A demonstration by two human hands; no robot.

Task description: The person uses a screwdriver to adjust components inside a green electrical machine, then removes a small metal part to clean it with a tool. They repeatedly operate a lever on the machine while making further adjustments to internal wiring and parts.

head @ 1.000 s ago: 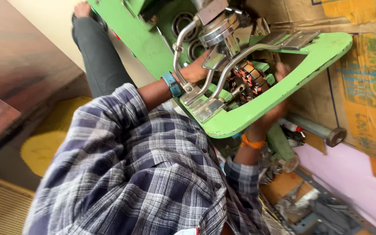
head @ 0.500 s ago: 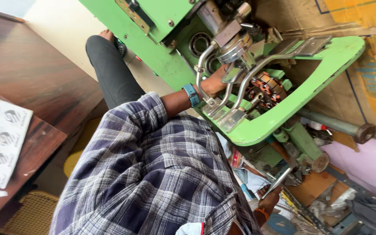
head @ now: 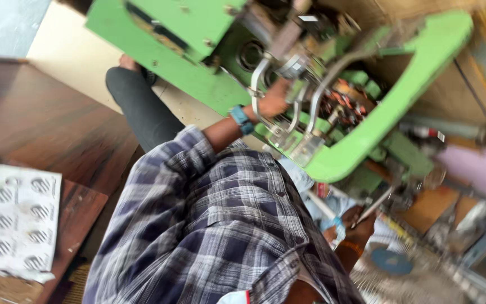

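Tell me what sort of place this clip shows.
Probably a small repair workshop. A green machine frame lies opened up with metal levers and coloured wiring exposed, one hand working inside it. Loose tools and parts are strewn about the floor, beside a wooden table.

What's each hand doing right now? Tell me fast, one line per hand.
Left hand: grip closed around a metal bracket on the green machine.
Right hand: low by the cluttered parts; blurred, its grip cannot be told.
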